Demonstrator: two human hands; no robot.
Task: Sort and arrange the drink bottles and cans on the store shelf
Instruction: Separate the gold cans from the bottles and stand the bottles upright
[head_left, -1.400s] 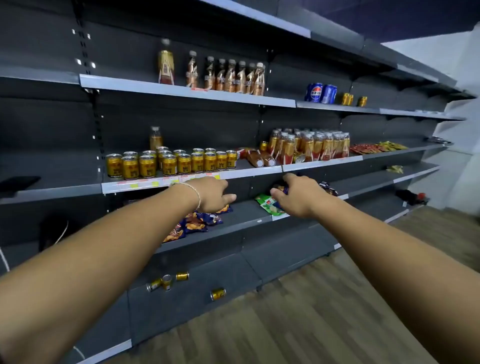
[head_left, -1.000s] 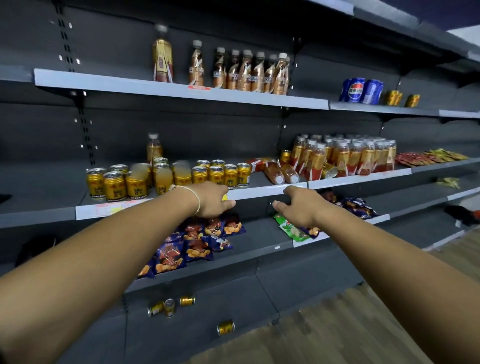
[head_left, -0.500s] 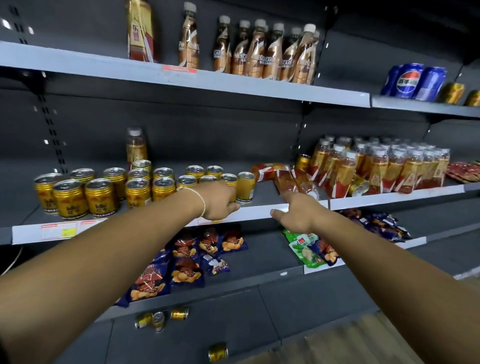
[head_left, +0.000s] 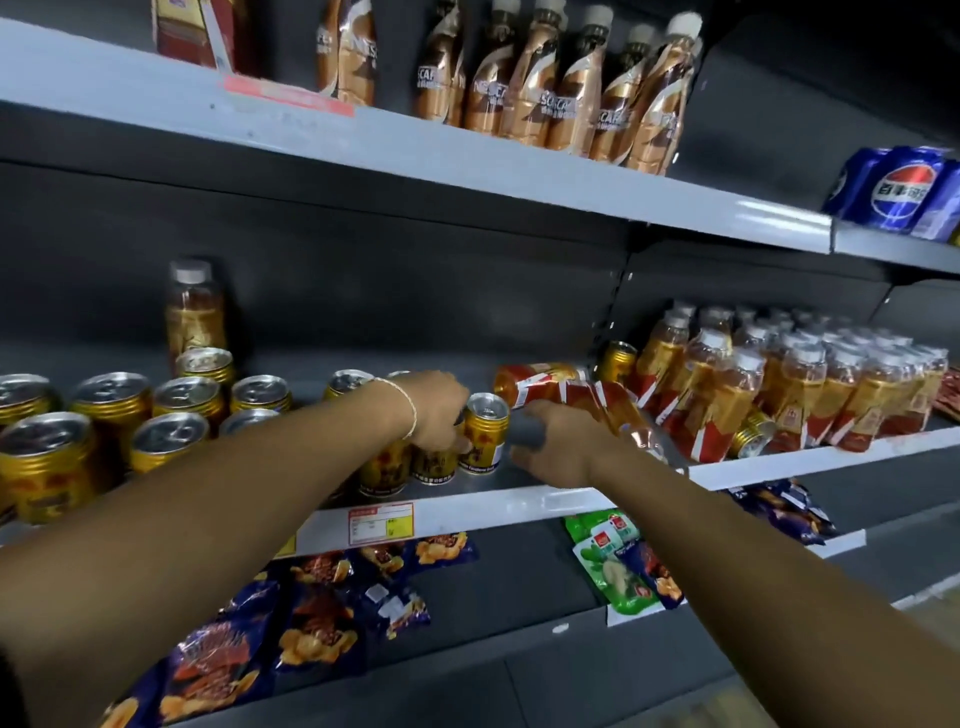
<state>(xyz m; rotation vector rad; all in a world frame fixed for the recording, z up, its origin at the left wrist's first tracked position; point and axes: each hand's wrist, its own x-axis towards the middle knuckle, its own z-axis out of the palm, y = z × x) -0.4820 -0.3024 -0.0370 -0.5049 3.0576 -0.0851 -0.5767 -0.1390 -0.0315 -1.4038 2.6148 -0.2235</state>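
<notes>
Gripping a gold can (head_left: 434, 465) at the shelf's (head_left: 519, 506) front edge, my left hand (head_left: 436, 410) likely aligns rows; right hand's (head_left: 561, 449) fingers (head_left: 540, 414), I cannot tell.

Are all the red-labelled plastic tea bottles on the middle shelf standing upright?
No, two red-labelled plastic bottles lie on their sides beside the upright group.

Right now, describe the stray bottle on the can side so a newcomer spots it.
Take the middle shelf, left half, where the gold cans stand. Behind them, against the dark back panel, stands the stray bottle. It is the only tall, white-capped amber bottle there; its neighbours are all short gold cans.
</notes>
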